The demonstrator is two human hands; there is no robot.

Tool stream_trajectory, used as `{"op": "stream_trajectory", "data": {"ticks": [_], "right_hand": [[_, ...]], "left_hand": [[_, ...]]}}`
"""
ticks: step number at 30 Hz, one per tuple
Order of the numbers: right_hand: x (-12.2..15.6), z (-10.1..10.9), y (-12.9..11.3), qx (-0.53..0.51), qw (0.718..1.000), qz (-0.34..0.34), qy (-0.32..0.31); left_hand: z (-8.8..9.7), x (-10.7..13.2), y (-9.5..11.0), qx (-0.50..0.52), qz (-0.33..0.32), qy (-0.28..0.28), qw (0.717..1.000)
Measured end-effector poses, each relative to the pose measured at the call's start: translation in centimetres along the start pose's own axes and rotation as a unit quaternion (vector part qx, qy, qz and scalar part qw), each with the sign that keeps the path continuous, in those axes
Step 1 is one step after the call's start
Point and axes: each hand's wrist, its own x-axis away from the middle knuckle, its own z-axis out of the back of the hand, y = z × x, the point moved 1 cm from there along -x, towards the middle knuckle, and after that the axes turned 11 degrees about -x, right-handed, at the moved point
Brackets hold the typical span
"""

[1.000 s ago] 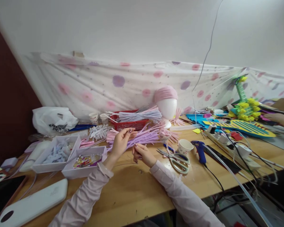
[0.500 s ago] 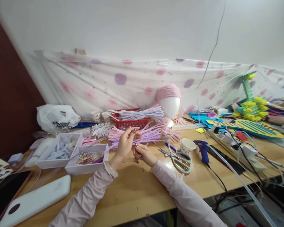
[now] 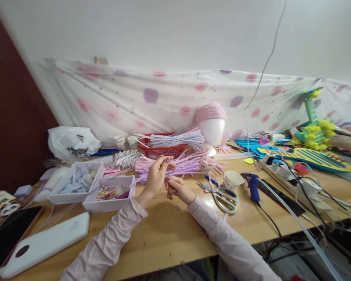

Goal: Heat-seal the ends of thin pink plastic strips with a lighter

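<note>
Over the middle of the wooden table [image 3: 163,242], my left hand [image 3: 158,173] is raised with its thumb and fingertips pinched together. Just below and to the right, my right hand [image 3: 179,189] is closed too, its fingertips close to the left ones. Whatever the two hands hold is too small to make out. Behind them lies a bundle of pink and purple pipe cleaners [image 3: 187,168]. A pair of scissors [image 3: 222,197] with pale green handles rests to the right of my right hand.
Left are white boxes of small parts [image 3: 89,205] and a white power bank [image 3: 46,246]. A red basket [image 3: 163,151] and foam head [image 3: 212,130] stand behind. Right are a paper cup [image 3: 233,179], a blue glue gun [image 3: 253,187] and a power strip [image 3: 292,187]. Another person's hand [image 3: 346,142] shows far right.
My hands keep nearly the same pinched pose. The whole view has shifted slightly. At the far right, the other person's hand has moved and now shows a dark tool by it.
</note>
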Motion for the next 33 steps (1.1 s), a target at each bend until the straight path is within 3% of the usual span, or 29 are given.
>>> {"op": "stream_trajectory", "data": {"ticks": [15,20,27,33], "right_hand": [[0.2,-0.3,-0.3,0.007,1.0,-0.007,0.006],[0.2,-0.2,-0.2,-0.008,1.0,-0.008,0.007],[0.5,-0.5,-0.6,-0.186,0.981,-0.051,0.017],[0.8,-1.2,-1.4,-0.273,0.958,-0.062,0.059]], "left_hand": [[0.1,0.1,0.3,-0.019,-0.013,0.022,0.999],[0.0,0.0,0.2,0.015,0.013,0.019,1.0],[-0.6,-1.6,0.6,0.174,0.081,0.095,0.977],[0.2,-3.1,0.9,0.259,0.128,0.11,0.951]]}}
